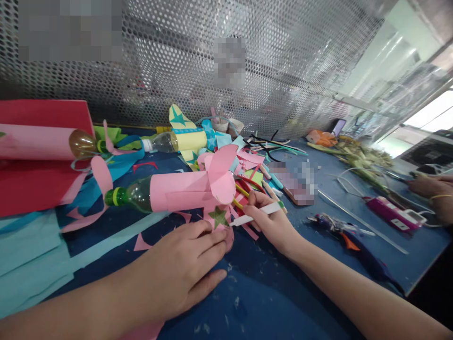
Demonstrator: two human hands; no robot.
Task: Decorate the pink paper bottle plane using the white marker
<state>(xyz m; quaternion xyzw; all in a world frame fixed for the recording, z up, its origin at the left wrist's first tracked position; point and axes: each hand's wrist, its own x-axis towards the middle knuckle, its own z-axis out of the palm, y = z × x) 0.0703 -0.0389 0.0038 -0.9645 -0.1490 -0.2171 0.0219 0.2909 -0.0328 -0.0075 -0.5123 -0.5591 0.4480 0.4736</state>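
Note:
A plastic bottle wrapped in pink paper (pixel 179 191), shaped like a plane with pink wings and a green cap, lies on the blue table (pixel 269 293). My left hand (pixel 184 269) lies flat with its fingers pressing on the pink wing beside a green paper star (pixel 218 216). My right hand (pixel 271 219) grips a white pen-like tool (pixel 256 214), whose tip points at the star.
A second bottle plane in yellow paper (pixel 186 139) lies behind. A red and pink piece (pixel 38 151) sits at left over teal paper sheets (pixel 28 255). Paper scraps, pencils, a glue gun (pixel 345 233), a purple power strip (pixel 391 213) and another person's hand (pixel 430 189) are at right.

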